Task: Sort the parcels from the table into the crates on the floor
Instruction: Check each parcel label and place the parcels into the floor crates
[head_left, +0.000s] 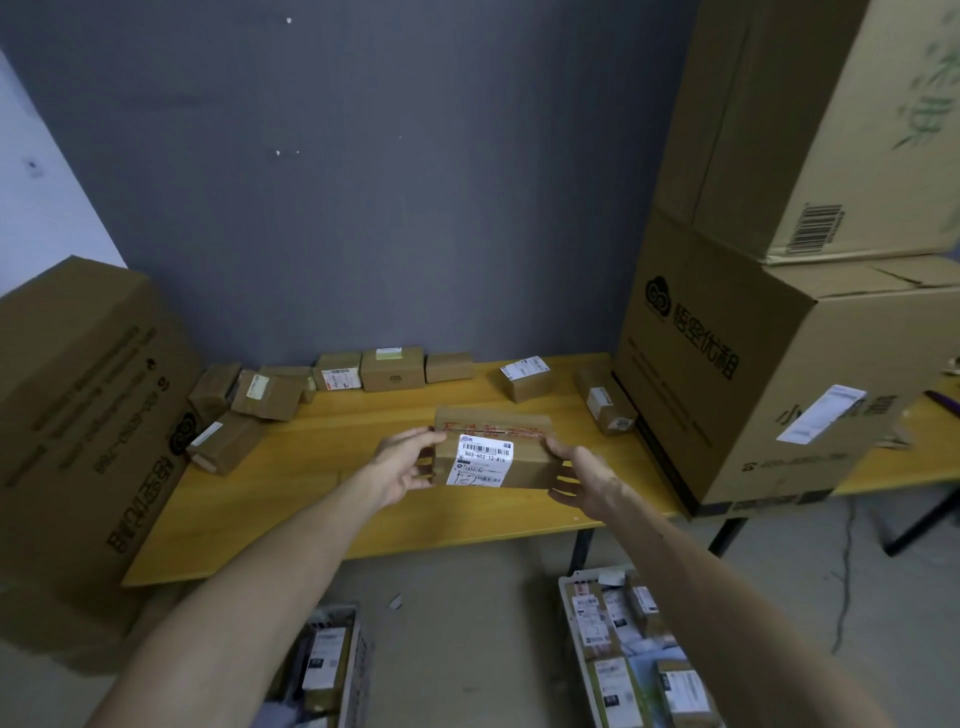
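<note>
Head view: both hands (402, 462) grip one parcel (493, 449).

Your left hand (402, 467) & right hand (582, 475) cover both ends of the parcel (493, 415) you hold; its underside can't be seen. The label (483, 460) shows a barcode, but the print below is too small to read. The left crate (359, 654) is cut off by the bottom edge & partly behind your left forearm. The right crate (567, 590) also runs out of frame at the bottom, w/ blurred contents. The top-right box (810, 130) runs off the top & right edges. The back parcels (392, 369) have unreadable labels.
</note>
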